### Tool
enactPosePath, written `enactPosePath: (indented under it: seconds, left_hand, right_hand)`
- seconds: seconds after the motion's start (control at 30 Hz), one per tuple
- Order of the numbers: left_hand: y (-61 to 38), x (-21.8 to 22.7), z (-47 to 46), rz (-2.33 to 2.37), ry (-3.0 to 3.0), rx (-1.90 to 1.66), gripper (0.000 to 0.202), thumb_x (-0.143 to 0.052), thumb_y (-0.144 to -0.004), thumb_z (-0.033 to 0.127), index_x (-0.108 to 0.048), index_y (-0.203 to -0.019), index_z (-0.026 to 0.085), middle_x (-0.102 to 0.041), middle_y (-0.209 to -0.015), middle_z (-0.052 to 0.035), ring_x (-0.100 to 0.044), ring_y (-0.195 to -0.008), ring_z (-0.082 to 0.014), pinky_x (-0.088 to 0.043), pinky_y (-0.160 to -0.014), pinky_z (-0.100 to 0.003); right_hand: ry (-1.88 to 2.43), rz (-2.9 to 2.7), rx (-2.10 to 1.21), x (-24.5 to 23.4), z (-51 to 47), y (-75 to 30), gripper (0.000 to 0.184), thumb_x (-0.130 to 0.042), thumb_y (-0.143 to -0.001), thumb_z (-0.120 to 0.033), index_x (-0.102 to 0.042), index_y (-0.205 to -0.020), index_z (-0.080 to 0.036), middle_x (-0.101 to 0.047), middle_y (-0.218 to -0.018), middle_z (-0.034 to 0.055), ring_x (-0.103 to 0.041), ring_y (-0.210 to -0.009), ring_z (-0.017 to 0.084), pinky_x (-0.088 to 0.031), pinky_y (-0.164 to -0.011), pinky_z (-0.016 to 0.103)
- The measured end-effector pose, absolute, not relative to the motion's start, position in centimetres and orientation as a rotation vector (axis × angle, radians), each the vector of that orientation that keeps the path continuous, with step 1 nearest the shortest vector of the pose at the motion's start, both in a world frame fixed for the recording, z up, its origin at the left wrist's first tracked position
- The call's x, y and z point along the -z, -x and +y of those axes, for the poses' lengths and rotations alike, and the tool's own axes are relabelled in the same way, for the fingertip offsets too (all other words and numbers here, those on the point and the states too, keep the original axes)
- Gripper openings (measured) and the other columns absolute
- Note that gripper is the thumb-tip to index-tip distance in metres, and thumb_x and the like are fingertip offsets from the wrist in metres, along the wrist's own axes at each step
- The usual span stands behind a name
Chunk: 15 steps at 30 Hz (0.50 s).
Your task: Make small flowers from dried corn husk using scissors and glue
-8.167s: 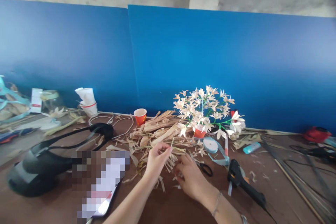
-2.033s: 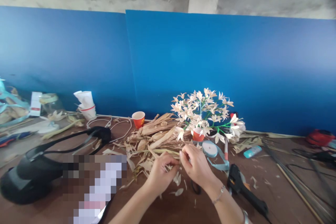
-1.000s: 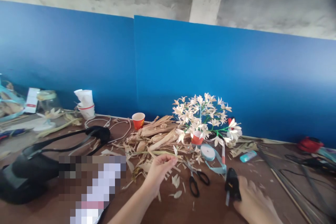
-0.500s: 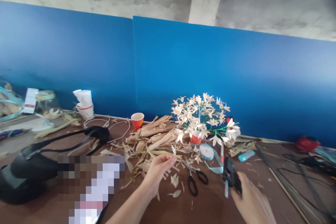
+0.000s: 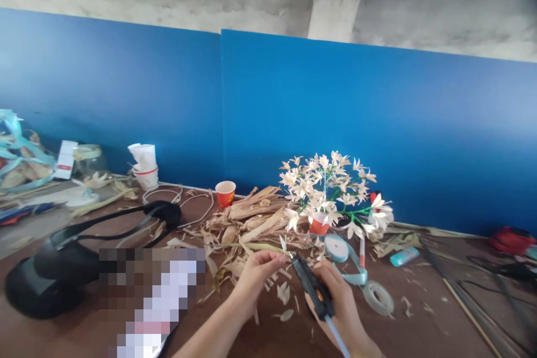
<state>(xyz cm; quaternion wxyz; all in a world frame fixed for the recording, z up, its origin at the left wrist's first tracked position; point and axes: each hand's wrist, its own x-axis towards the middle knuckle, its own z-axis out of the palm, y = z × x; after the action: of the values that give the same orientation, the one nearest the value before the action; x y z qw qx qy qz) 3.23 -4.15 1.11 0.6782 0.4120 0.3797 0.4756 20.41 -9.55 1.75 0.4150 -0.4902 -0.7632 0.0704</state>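
Note:
Between the thumb and fingers of my left hand a small pale husk petal is pinched, pointing upward. My right hand is wrapped round a black glue gun with a glue stick sticking out of its back end. The gun's nozzle is close to the petal; whether they touch I cannot tell. Behind the hands, a bunch of cream husk flowers on green stems stands in a red cup. Loose petals lie on the table beneath my hands. The scissors are hidden behind my right hand.
Dried corn husks are heaped at the middle back beside an orange paper cup. To the right lie a blue ribbon roll, a clear tape roll and a turquoise packet. A black strapped object sits left.
My right hand has brought the glue gun left and turned its nozzle toward the petal in my left hand. The tape roll now shows and the scissors are covered. The view has shifted slightly.

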Motion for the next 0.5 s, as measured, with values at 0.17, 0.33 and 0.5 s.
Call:
enactPosePath:
  seconds: [0.17, 0.33, 0.5]
  left_hand:
    - [-3.4, -1.11, -4.23, 0.841, -0.948, -1.057, 0.027, -0.074, -0.058, 0.039, -0.066, -0.064, 0.014, -0.063, -0.06, -0.0004, -0.052, -0.057, -0.0123, -0.037, -0.06, -0.023]
    - [-3.5, -1.26, -4.35, 0.845, -0.961, -1.048, 0.028, -0.074, -0.057, 0.04, -0.065, -0.063, 0.014, -0.062, -0.059, 0.0002, -0.051, -0.057, -0.0118, -0.037, -0.059, -0.023]
    - [-3.43, -1.24, -4.37, 0.861, -0.979, -1.048, 0.028, -0.074, -0.057, 0.04, -0.065, -0.063, 0.014, -0.062, -0.06, 0.0002, -0.052, -0.059, -0.0124, -0.037, -0.061, -0.023]
  right_hand:
    - [1.248, -1.905, -0.194, -1.05, -9.52, -20.49, 0.015, -0.046, -0.069, -0.007, -0.046, -0.077, -0.019, -0.048, -0.075, 0.0014, -0.049, -0.063, 0.013, -0.04, -0.055, 0.022]
    - [1.257, -1.904, -0.218, -1.47, -9.55, -20.38, 0.014, -0.045, -0.069, -0.006, -0.043, -0.073, -0.02, -0.046, -0.072, 0.0004, -0.048, -0.062, 0.013, -0.04, -0.056, 0.022]
    - [1.26, -1.917, -0.22, -1.41, -9.48, -20.45, 0.014, -0.045, -0.068, -0.007, -0.042, -0.072, -0.02, -0.045, -0.071, -0.0002, -0.047, -0.062, 0.013, -0.039, -0.056, 0.022]
